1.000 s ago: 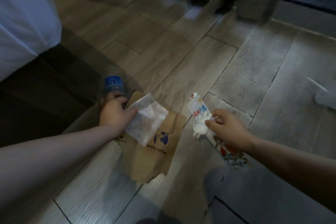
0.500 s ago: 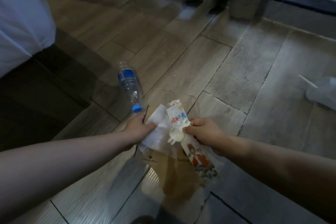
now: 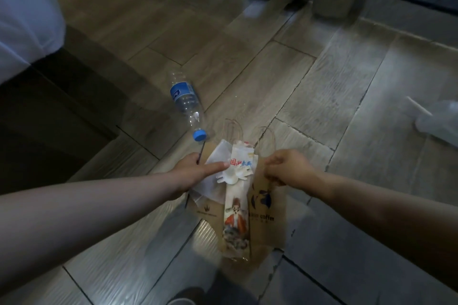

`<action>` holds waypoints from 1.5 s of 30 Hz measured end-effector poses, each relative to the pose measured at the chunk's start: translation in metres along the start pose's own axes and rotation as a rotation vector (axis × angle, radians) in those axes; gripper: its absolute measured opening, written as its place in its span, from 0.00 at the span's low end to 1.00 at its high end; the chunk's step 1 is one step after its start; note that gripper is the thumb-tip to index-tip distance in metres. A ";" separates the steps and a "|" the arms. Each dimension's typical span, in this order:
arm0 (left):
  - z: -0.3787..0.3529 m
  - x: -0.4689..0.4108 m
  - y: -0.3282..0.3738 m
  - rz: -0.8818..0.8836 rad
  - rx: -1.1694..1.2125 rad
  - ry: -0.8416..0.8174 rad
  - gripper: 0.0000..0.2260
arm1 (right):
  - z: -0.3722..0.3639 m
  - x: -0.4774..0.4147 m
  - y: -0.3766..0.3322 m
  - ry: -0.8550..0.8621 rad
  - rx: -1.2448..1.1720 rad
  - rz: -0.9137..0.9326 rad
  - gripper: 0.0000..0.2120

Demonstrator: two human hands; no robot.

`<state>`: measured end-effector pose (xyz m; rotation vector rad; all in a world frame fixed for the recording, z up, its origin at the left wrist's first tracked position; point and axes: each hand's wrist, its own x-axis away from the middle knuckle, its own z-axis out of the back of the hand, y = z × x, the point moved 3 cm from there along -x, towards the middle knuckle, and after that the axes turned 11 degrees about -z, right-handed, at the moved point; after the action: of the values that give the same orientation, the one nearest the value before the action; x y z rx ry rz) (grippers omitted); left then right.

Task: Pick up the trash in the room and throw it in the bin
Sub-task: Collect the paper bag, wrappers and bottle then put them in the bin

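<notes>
The wrapper (image 3: 235, 215) lies lengthwise on the paper bag (image 3: 262, 205), partly over a napkin (image 3: 218, 153). The left hand (image 3: 195, 171) pinches the napkin, thumb extended to the wrapper, probably to bind the stack. The right hand (image 3: 287, 168) pinches the bag's edge. A bottle (image 3: 187, 104) lies beyond.

Paper bag (image 3: 265, 231) reads "coffee"; wrapper (image 3: 235, 215) reads "国潮".

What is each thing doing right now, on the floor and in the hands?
Water bottle: lying on floor, capped.
Paper bag: flat, held by both hands.
Napkin: on bag, under left thumb.
Snack wrapper: lying along the bag.
Left hand: pinches napkin and bag.
Right hand: pinches bag's edge.
Plastic cup: on floor, blurred.
</notes>
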<state>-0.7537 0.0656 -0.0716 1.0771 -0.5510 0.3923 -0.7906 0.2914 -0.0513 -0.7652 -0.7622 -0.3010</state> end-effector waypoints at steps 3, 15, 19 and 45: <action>-0.005 -0.004 0.000 0.039 -0.134 0.019 0.44 | -0.002 0.001 0.013 -0.076 -0.014 -0.096 0.06; -0.027 -0.013 0.008 0.010 -0.419 0.210 0.52 | -0.010 -0.010 0.029 -0.072 -0.195 -0.139 0.18; -0.031 -0.016 0.011 0.020 -0.545 0.213 0.53 | -0.013 -0.011 0.029 -0.092 -0.189 -0.132 0.24; 0.078 0.008 -0.041 0.112 -0.272 0.161 0.24 | -0.045 -0.028 -0.130 0.149 0.568 0.615 0.29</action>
<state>-0.7430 -0.0222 -0.0678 0.7488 -0.5059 0.4824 -0.8522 0.1679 -0.0264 -0.3974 -0.4064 0.4002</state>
